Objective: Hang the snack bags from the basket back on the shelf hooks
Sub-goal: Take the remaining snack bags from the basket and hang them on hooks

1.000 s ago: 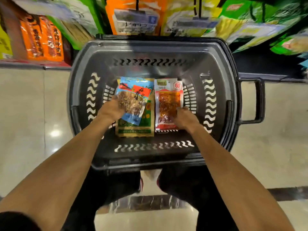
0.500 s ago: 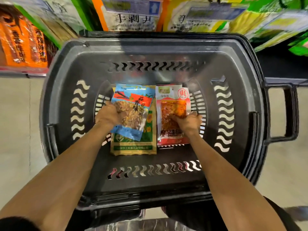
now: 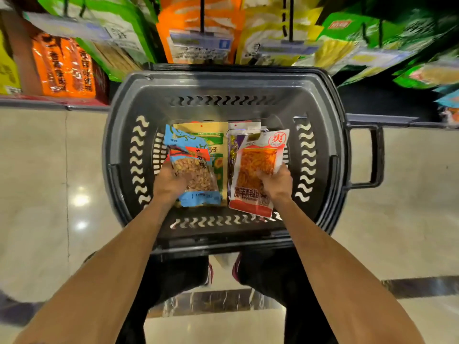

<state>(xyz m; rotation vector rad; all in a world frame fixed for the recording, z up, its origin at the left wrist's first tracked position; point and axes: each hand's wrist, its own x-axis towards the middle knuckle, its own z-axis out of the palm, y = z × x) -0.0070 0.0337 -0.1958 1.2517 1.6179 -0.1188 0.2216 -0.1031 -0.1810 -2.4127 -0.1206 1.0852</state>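
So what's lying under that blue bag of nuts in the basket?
A yellow-and-green bag: its top and right edge show. The rest is covered by the blue bag and the left hand gripping it, so anything deeper is hidden.

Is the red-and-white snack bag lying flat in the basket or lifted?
Lifted: the right hand grips the red-and-white bag, its top tilted over a purple bag underneath.
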